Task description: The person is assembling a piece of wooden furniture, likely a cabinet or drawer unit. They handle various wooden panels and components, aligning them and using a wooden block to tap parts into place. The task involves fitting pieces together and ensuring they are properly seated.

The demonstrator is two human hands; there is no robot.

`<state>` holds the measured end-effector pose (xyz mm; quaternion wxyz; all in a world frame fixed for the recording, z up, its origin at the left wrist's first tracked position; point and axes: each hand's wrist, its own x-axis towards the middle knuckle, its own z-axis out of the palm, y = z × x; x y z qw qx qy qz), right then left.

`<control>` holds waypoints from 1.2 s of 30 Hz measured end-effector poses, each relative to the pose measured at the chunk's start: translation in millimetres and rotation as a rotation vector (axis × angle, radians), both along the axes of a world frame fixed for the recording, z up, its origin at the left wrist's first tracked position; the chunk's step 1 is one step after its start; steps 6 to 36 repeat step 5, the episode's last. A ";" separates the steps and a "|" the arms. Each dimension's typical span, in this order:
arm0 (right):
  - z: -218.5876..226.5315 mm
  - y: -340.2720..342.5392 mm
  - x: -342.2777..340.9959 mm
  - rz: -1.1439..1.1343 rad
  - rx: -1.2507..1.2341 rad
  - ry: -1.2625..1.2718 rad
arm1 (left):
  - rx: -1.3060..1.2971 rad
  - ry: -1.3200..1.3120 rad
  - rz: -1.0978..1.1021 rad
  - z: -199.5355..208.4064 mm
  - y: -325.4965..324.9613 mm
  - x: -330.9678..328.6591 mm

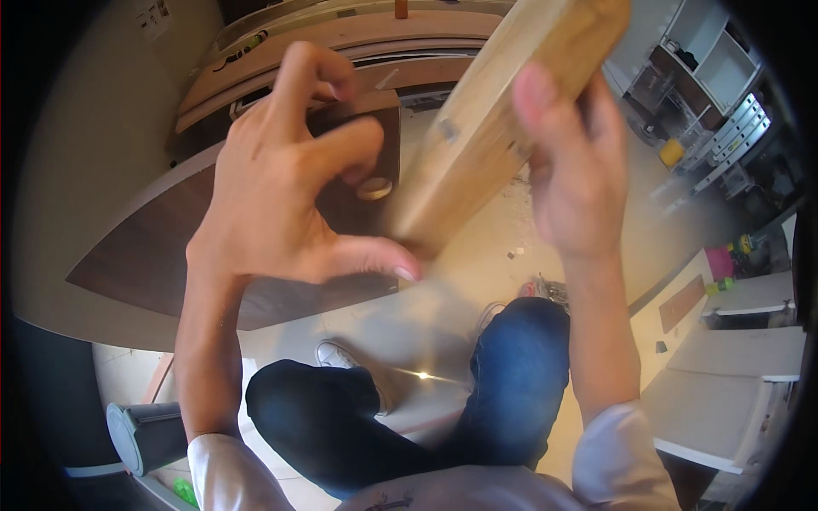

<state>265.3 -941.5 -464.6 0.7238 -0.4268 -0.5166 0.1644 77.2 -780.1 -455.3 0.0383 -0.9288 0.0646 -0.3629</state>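
Observation:
My right hand (581,170) grips a thick, light-brown wooden block (490,111), its thumb lying along the near face. The block is tilted, with its upper end leaning to the right and a small dark notch in its face. My left hand (277,170) holds nothing; its fingers are bent and spread apart. The left thumb reaches toward the block's lower end, but I cannot tell whether it touches. Behind the left fingers, a small round pale piece (373,188) rests on a dark brown board (170,238).
Long boards (341,38) are stacked at the back. Bits of debris (516,253) lie on the pale floor. White shelving (703,51) and a silver ladder-like piece (740,128) stand at the far right. White panels (716,400) lie at the near right, a grey bin (153,434) near left.

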 end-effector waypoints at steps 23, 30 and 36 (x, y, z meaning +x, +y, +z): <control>31.9 41.4 35.5 0.098 -0.220 0.102 | -0.176 -0.065 0.278 -15.1 8.3 14.1; 31.9 41.4 35.5 0.098 -0.220 0.102 | -0.176 -0.065 0.278 -15.1 8.3 14.1; 31.9 41.4 35.5 0.098 -0.220 0.102 | -0.176 -0.065 0.278 -15.1 8.3 14.1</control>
